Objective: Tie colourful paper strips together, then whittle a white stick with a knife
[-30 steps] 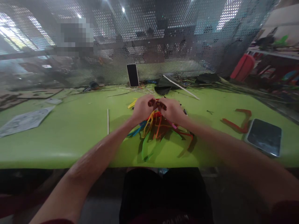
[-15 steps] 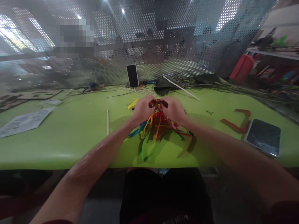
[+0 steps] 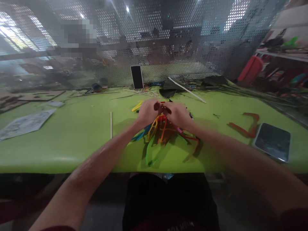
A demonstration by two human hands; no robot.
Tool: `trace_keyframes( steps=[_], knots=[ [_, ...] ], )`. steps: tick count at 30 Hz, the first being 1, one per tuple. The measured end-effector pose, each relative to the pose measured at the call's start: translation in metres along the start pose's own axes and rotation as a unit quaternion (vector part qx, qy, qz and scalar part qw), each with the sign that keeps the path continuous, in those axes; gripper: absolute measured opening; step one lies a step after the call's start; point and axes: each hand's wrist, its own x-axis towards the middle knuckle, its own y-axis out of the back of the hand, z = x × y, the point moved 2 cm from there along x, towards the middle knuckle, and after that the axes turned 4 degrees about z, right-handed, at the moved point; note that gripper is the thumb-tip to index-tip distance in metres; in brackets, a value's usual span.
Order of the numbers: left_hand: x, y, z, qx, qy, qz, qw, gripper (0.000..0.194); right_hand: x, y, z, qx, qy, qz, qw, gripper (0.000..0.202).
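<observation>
At the back, a wide perforated screen [image 3: 154,48] is seen, and before it a green desk [image 3: 72,138] is placed. In the middle of the desk, near its front edge, a loose bundle of coloured strips [image 3: 163,131] is spread; blue, yellow, orange, red and green are noticed. At the far left, a paper sheet [image 3: 26,125] with a drawing is laid. At the right, a flat device [image 3: 272,141] with dark glass is put down. Above the bundle, the left hand [image 3: 148,112] and the right hand [image 3: 178,114] are brought together. Their fingers are curled inward, with the tips hidden; whether a strip is gripped cannot be told. Just beside the device, a bent orange strip [image 3: 255,125] is left. Near the screen, a phone [image 3: 137,77] is stood upright. To its right, a long white stick [image 3: 187,90] is rested slantwise. By the left forearm, a shorter pale stick [image 3: 111,125] is laid.
</observation>
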Motion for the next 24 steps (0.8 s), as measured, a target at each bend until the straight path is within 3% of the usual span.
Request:
trace_keyframes(
  steps=[8,13,24],
  knots=[
    [0.0,-0.0052,-0.0077,-0.092,0.052,-0.002,0.994,0.007,-0.0002,-0.0006,0.0004,0.034,-0.012,0.023,0.999,0.026],
    [0.0002,-0.0015,-0.0031,-0.048,0.005,0.021,0.999,0.006,0.0008,0.0029,0.0015,0.072,-0.024,0.049,0.996,0.025],
    [0.001,-0.0011,-0.0036,-0.008,-0.033,0.001,0.999,0.006,0.0013,0.0066,0.0024,0.109,-0.032,0.053,0.992,0.018]
  ],
)
